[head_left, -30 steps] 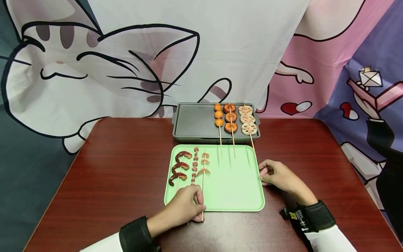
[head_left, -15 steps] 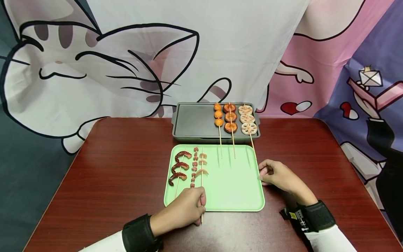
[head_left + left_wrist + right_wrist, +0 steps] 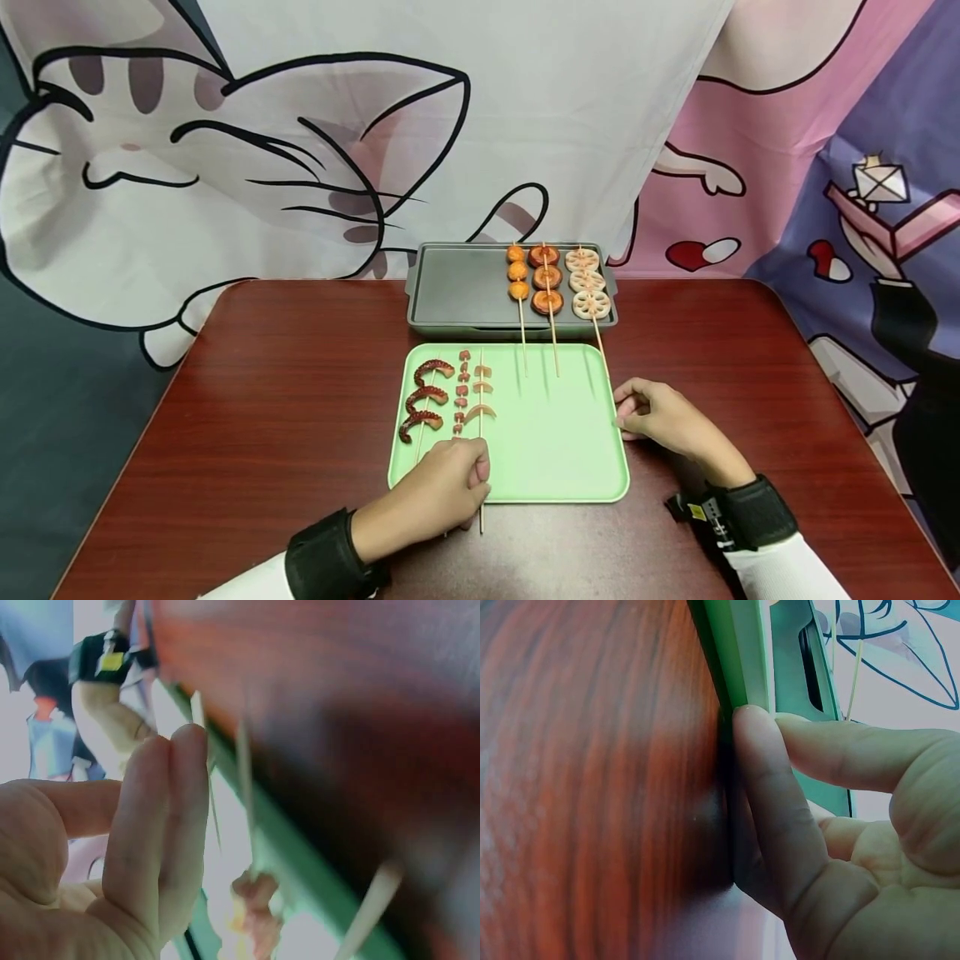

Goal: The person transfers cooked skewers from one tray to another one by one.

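My left hand (image 3: 446, 479) is over the near edge of a green tray (image 3: 555, 450), right at the stick of a skewer with pale crescent slices (image 3: 481, 410). In the left wrist view its fingertips overlap that stick; I cannot tell whether they pinch it. Left of this skewer lie one with small pink meat cubes (image 3: 461, 390) and one with dark red octopus tentacles (image 3: 427, 397); the hand partly covers both sticks. My right hand (image 3: 660, 417) pinches the tray's right rim between thumb and fingers, as the right wrist view also shows.
Behind the tray stands a grey grill pan (image 3: 465, 287). On its right half lie skewers of orange balls (image 3: 517, 271), brown mushroom-like rounds (image 3: 547, 278) and lotus root slices (image 3: 587, 282), their sticks reaching over the tray. A cartoon cloth (image 3: 570, 100) hangs behind the wooden table (image 3: 300, 392).
The pale slice skewer has shifted left and straightened beside the meat cube skewer. My left hand has since moved slightly up along its stick. The right hand has stayed on the rim.
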The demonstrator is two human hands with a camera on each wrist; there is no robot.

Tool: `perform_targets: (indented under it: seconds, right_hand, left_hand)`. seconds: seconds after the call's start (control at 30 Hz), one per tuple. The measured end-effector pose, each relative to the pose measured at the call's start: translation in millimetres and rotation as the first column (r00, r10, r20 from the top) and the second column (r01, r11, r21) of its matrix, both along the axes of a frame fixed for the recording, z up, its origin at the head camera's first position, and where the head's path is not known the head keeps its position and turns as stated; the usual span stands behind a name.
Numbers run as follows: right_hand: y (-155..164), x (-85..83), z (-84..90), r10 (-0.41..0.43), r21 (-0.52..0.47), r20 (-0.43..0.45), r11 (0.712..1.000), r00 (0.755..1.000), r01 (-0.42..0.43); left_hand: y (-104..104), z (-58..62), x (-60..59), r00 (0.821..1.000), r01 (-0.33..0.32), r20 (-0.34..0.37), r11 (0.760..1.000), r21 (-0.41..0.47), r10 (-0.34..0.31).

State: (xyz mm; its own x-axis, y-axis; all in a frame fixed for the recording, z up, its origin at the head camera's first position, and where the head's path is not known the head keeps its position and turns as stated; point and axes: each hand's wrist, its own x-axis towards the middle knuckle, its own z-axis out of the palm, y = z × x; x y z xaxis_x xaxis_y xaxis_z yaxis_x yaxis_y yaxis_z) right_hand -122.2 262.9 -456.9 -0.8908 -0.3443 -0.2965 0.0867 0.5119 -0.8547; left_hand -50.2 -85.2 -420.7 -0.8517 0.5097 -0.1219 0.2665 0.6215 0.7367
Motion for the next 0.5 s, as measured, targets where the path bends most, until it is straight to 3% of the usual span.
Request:
perform_targets:
  seconds: [0.23,0.5]
  right_hand:
    - [0,1.1,0.9,0.004,-0.005,0.0,1.0,1.0,-0.004]
    - [0,0.5,0.9,0.0,-0.007,-0.003,1.0,1.0,0.0]
  left_hand:
    - [-10,14.5,-9.7,0.982,-0.127,-0.141,0.992,-0.006,0.125]
    - [-35,24.7,-18.7,0.945,-0.302,-0.114,0.952,0.05,0.306]
